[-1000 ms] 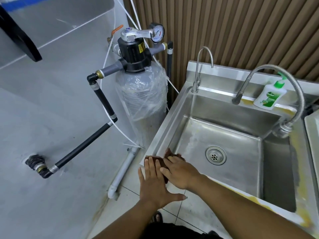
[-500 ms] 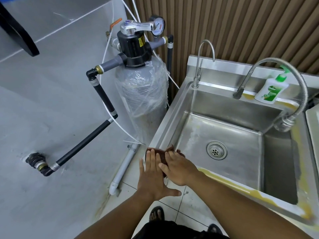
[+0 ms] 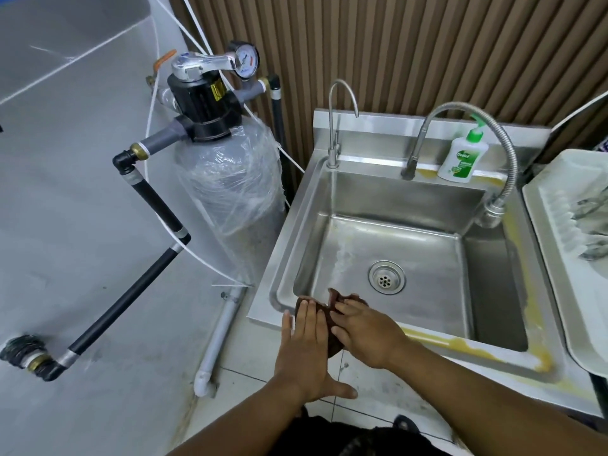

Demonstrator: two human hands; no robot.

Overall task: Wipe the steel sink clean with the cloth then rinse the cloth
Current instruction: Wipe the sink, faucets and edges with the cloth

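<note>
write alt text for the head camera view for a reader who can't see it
Seen from above, a left hand and a right hand press a dark brown cloth onto the near left rim of a steel sink. At its back are a Dettol pump bottle, a gooseneck tap and a flexible hose faucet; a plastic-wrapped filter tank stands to its left.

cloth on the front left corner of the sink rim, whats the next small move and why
Probably slide the brown cloth rightward along the front rim of the steel sink. The left hand and right hand both press it flat at the near-left corner, and a yellowish residue streak lies unwiped on the front rim just to their right.
</note>
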